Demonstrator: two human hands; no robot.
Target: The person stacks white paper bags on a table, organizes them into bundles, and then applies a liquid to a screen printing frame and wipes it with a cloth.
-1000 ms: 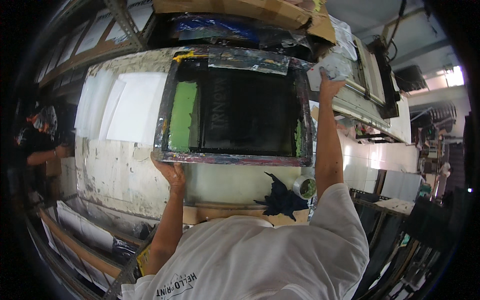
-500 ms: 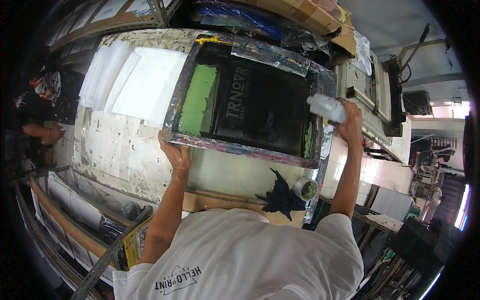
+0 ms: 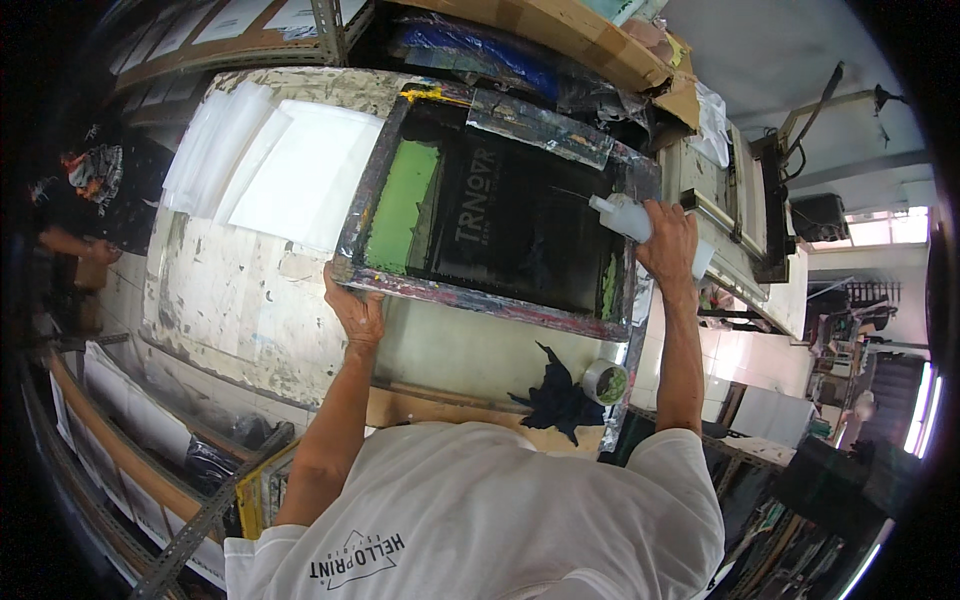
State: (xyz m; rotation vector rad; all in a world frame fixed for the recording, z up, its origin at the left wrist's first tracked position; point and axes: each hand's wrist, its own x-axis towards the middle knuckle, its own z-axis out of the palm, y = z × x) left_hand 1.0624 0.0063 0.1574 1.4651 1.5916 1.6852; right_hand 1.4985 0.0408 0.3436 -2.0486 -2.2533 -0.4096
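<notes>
A screen printing frame (image 3: 480, 295) with a paint-stained rim lies tilted on the table, its dark mesh bearing pale lettering. Green ink (image 3: 402, 210) covers the mesh's left end, with a smaller strip at the right end. My left hand (image 3: 357, 312) is closed on the frame's near left corner. In my right hand (image 3: 672, 247), a translucent white squeeze bottle (image 3: 624, 217) is held over the frame's right side, its nozzle pointing left. From the nozzle a thin line reaches out over the mesh; whether it is liquid I cannot tell.
White sheets (image 3: 305, 172) lie left of the frame. A dark crumpled cloth (image 3: 556, 395) and a tape roll (image 3: 604, 382) rest near the table's front edge. Cardboard (image 3: 570, 35) sits behind. Metal racking (image 3: 215, 500) stands at lower left, and another person's hand (image 3: 100, 252) shows far left.
The bottle in my right hand has swung slightly left and its nozzle now shows, with a thin line extending from it. My left hand stays on the frame's corner.
</notes>
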